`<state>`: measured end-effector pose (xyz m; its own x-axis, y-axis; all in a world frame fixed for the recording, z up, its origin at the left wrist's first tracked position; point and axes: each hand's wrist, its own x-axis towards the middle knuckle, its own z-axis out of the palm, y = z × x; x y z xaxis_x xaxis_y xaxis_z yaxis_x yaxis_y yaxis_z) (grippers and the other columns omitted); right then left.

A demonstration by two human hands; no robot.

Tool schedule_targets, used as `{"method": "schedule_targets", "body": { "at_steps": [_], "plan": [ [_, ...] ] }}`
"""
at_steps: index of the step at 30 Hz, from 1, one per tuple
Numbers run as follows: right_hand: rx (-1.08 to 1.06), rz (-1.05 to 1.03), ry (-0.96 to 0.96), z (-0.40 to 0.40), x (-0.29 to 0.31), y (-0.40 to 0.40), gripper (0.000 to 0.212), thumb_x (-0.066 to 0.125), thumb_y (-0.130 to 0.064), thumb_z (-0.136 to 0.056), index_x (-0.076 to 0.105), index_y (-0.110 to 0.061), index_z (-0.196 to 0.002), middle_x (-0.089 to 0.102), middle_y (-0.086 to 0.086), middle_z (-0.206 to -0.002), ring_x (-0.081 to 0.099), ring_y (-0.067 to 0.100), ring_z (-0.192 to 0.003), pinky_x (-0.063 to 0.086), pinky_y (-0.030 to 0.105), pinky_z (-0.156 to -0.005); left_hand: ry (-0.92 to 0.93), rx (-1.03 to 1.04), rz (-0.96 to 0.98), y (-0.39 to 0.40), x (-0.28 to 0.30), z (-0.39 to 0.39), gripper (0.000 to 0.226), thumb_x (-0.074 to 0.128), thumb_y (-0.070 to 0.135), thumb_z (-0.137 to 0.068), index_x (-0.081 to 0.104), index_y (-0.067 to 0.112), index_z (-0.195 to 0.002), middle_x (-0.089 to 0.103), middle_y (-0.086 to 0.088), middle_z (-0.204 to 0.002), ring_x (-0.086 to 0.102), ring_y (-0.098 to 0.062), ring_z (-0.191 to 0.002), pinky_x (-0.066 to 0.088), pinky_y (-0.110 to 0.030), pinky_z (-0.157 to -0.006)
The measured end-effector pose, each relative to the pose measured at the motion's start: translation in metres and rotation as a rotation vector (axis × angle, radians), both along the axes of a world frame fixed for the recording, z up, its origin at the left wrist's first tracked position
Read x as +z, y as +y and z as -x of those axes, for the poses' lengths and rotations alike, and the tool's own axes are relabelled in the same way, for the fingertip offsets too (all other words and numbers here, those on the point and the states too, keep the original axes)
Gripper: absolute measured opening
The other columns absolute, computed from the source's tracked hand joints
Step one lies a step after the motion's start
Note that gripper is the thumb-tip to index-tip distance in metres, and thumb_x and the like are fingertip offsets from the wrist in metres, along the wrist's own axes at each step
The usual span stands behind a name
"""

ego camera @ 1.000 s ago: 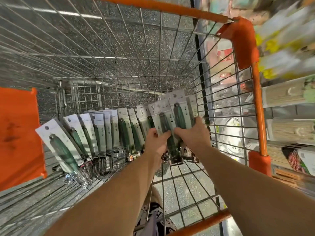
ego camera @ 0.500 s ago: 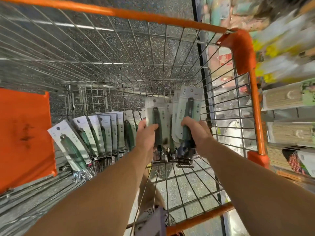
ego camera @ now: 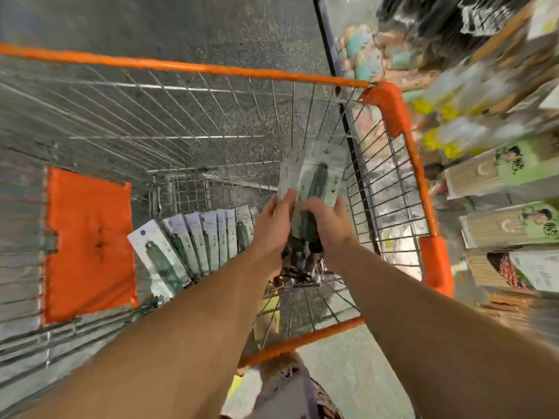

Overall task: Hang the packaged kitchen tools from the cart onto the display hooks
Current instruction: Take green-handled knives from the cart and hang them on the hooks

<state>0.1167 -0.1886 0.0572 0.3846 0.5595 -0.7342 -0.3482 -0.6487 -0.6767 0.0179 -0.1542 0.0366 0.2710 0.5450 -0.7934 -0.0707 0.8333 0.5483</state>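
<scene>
Both hands hold a bunch of packaged kitchen tools (ego camera: pixel 314 179), white cards with dark green handles, lifted above the floor of the wire cart (ego camera: pixel 187 122). My left hand (ego camera: pixel 273 225) grips the bunch from the left and my right hand (ego camera: pixel 328 223) grips it from the right. The metal tool heads hang below my hands. A row of several more packaged tools (ego camera: pixel 193 246) leans on the cart floor to the left. The view is blurred.
The cart has orange rails (ego camera: pixel 187 66) and an orange flap (ego camera: pixel 87 243) at left. Store shelving on the right carries bamboo mats (ego camera: pixel 484 176) and other packaged goods (ego camera: pixel 453 92). Speckled floor lies beyond the cart.
Both hands have gathered a bunch of packages from the right end of the row and raised it up off the cart floor. The camera has tilted upward.
</scene>
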Motion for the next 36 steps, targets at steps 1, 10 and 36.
{"method": "schedule_targets", "body": {
  "at_steps": [1,10,36],
  "plan": [
    [-0.016,-0.014,-0.004,0.006,0.009,-0.002,0.054,0.072,-0.037,-0.063,0.055,-0.028,-0.113,0.067,0.013,-0.112,0.068,0.033,-0.102,0.057,0.058,-0.093,0.013,0.0,-0.01,-0.002,0.012,0.003,0.039,0.065,0.051,-0.099,0.07,0.021,-0.124,0.081,-0.007,-0.107,0.079,-0.026,-0.097,0.064,-0.046,-0.09],
    [-0.132,-0.33,-0.121,0.037,0.113,-0.028,0.023,0.054,-0.027,-0.085,0.067,-0.016,-0.068,0.061,0.006,-0.07,0.059,0.024,-0.068,0.047,0.033,-0.061,0.057,-0.145,-0.241,-0.03,0.099,0.026,0.091,0.062,0.091,-0.073,0.062,0.022,-0.132,0.069,-0.014,-0.127,0.069,-0.033,-0.111,0.056,-0.054,-0.099],
    [-0.61,-0.624,-0.825,-0.021,0.453,-0.44,0.011,0.073,-0.024,-0.094,0.075,-0.018,-0.102,0.079,-0.003,-0.096,0.075,0.014,-0.091,0.059,0.028,-0.075,-0.73,-0.901,-0.834,-0.337,0.434,-0.089,0.072,0.082,0.004,-0.059,0.064,0.02,-0.128,0.081,-0.002,-0.103,0.078,-0.019,-0.093,0.061,-0.027,-0.071]
  ]
}}
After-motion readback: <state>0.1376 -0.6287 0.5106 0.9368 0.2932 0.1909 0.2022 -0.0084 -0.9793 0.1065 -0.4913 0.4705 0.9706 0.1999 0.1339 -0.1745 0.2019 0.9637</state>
